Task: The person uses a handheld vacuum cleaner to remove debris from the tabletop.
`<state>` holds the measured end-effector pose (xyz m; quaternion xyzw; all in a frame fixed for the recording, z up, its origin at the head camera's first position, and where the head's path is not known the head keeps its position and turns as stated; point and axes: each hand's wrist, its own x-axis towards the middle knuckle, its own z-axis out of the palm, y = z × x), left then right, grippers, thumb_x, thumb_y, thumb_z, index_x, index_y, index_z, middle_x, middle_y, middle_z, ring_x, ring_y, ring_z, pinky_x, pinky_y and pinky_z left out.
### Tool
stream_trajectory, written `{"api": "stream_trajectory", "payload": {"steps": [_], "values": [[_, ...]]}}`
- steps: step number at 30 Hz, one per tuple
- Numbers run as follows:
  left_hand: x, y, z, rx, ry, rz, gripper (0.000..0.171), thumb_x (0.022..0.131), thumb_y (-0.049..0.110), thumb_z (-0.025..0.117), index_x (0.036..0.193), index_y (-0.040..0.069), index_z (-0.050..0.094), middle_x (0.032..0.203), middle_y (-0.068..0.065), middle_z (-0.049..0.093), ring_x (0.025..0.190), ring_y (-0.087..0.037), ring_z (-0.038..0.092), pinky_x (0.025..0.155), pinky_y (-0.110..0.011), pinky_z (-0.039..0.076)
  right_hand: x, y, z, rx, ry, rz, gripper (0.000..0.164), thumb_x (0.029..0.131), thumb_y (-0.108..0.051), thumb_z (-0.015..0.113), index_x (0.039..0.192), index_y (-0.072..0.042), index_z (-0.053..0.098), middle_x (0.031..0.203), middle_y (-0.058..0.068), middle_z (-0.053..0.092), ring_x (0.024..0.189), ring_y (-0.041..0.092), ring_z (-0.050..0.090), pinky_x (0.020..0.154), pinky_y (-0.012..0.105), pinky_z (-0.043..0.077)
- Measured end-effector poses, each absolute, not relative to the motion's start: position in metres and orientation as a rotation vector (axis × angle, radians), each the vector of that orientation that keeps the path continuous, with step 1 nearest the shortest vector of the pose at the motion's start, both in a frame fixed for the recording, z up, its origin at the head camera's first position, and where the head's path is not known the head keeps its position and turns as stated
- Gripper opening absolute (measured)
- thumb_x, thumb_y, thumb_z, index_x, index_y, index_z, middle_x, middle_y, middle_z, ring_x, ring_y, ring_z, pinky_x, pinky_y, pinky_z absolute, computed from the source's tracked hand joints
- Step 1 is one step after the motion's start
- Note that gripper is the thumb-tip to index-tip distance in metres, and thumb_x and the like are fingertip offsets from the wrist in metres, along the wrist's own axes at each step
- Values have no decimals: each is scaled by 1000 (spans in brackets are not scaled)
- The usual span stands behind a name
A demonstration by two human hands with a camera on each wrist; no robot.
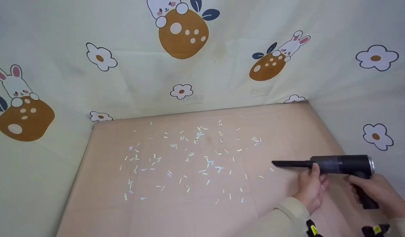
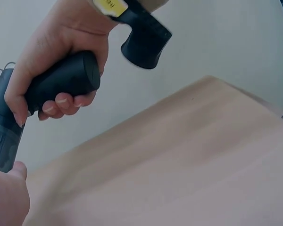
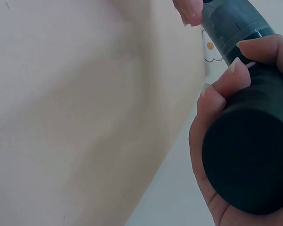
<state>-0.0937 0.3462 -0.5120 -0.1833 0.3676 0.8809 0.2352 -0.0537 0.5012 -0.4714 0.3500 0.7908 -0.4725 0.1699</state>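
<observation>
- Far left: pale cloth (image 1: 28,184) with rabbit and flower prints, hung behind and beside the brown desk (image 1: 97,184).
- Left of centre to right of centre: many thin paper scraps (image 1: 199,134) strewn over the desk, some in small clumps, a few strays near the nozzle.
- Right of centre: black nozzle (image 1: 289,163) points left, tip just beside a scrap; cannot tell whether it touches the desk.
- Right: left hand (image 1: 310,189) grips the barrel of the handheld vacuum (image 1: 344,164) from below, thumb up its side.
- Far right: right hand (image 1: 377,191) wrapped round the vacuum's handle (image 1: 367,199).
- Progress, my reading: early in the clean-up; most scraps remain loose. Cannot make out any inside the barrel.
</observation>
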Motion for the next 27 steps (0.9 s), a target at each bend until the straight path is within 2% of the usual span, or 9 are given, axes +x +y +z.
{"api": "stream_trajectory", "payload": {"steps": [6,14,22,27], "values": [[-86,343,-511,-523,1056,2393,36,105,21,54,126,-9,55,118,-24,71,116,-37,66,103,-58,52,-52,502,-473,993,2221,-1326,38,95,-34,61,108,1,57,76,2,63,71,20,60,64,34,56],[-80,337,-508,-566,1085,2401,33,105,26,54,122,-3,59,109,-12,72,108,-28,68,96,-49,57,-55,496,-468,895,2290,-1250,39,96,-39,62,105,-1,59,74,2,62,68,21,59,62,35,53],[-79,332,-508,-606,1054,2446,33,105,22,54,123,-6,58,111,-16,71,112,-31,67,97,-50,57,-58,488,-469,901,2292,-1236,40,95,-38,63,104,1,59,73,3,61,66,21,59,61,35,53],[-78,329,-509,-620,1042,2461,34,105,23,55,122,-7,58,111,-16,70,115,-35,67,99,-52,56,-56,487,-470,891,2274,-1260,42,94,-37,64,110,2,56,72,3,61,65,20,58,59,35,53]]}}
